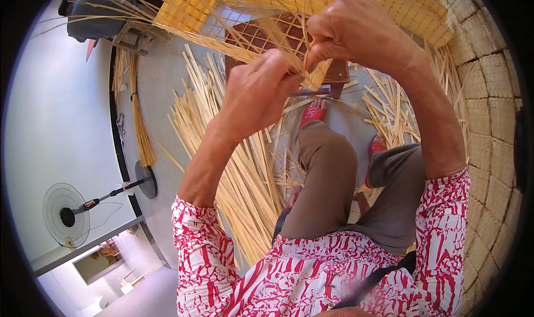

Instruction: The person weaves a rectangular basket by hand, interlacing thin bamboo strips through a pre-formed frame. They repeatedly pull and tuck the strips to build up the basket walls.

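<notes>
Between both hands [300,66], the woven bamboo strips' [314,77] corner is mostly hidden.

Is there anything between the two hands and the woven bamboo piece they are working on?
Nothing visible does. The left hand and the right hand both already pinch the bamboo strips at the corner of the woven piece. Only loose strip ends cross near the fingers.
</notes>
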Tool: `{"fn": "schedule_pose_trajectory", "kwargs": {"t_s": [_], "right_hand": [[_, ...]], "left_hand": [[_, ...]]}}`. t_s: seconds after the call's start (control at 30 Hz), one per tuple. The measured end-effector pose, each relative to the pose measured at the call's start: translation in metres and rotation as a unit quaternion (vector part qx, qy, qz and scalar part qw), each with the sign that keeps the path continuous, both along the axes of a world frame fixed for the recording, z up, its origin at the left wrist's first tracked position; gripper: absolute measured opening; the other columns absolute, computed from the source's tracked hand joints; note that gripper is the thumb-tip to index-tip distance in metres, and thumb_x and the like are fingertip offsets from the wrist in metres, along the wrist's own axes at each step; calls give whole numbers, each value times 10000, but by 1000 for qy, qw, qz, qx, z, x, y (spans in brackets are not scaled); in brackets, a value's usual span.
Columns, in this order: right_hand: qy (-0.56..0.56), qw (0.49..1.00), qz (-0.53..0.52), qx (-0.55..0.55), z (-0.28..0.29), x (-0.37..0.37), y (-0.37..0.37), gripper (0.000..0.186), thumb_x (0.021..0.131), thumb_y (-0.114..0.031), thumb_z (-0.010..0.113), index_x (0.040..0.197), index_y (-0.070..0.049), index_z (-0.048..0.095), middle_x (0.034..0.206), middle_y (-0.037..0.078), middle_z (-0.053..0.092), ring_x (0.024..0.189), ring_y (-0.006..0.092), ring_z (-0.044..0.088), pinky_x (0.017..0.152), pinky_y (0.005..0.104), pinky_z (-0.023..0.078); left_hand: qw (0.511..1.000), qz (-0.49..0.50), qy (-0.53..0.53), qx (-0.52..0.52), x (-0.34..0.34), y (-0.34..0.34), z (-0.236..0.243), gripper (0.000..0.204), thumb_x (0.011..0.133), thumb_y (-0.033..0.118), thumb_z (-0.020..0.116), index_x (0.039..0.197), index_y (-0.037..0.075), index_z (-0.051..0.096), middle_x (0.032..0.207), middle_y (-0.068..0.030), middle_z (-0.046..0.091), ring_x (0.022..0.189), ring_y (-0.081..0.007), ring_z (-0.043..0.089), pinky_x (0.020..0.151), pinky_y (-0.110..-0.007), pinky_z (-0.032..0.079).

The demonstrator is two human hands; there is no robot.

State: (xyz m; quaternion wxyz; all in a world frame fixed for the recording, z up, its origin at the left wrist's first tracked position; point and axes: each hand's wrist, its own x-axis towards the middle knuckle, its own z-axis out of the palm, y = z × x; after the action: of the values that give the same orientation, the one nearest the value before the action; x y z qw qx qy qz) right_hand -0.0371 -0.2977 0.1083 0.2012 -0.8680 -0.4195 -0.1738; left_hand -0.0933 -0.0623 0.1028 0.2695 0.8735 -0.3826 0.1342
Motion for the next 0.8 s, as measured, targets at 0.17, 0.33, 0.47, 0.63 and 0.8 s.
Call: {"fn": "schedule_pose_trajectory", "kwargs": {"t_s": [0.17,0.33,0.47,0.63,0.8], "right_hand": [[-28,998,-52,-1,0,1,4,565,788,-636,654,720,-75,648,665,114,647,695,350,678,615,448,513],[-76,992,-53,80,-14,-9,0,295,796,-373,780,875,-109,675,818,73,676,860,271,661,837,405,448],[-136,952,-108,251,-18,-33,6,99,873,-182,735,935,-110,707,883,70,674,839,266,645,795,402,443],[485,703,-91,512,-78,-26,27,217,1012,-195,584,1173,-66,653,1064,111,719,893,241,683,764,372,547],[550,376,13,746,-57,-3,28,295,1085,-211,455,1284,-38,587,1055,142,722,890,216,699,786,368,605]], "left_hand": [[997,21,11,-68,7,4,-1,174,853,52,741,979,30,623,867,-119,655,746,-303,688,632,-375,536],[983,104,66,-134,8,-10,-4,183,823,68,796,888,14,634,796,-105,668,696,-236,696,640,-337,545],[972,139,71,-173,20,4,-19,156,816,51,797,823,5,648,750,-96,665,662,-205,688,609,-303,542],[972,106,93,-189,15,21,-16,122,834,35,782,841,-15,671,764,-96,670,686,-178,715,612,-283,557],[971,109,107,-185,18,31,-22,147,827,36,798,878,-5,666,785,-85,658,689,-151,695,595,-277,551]]}}
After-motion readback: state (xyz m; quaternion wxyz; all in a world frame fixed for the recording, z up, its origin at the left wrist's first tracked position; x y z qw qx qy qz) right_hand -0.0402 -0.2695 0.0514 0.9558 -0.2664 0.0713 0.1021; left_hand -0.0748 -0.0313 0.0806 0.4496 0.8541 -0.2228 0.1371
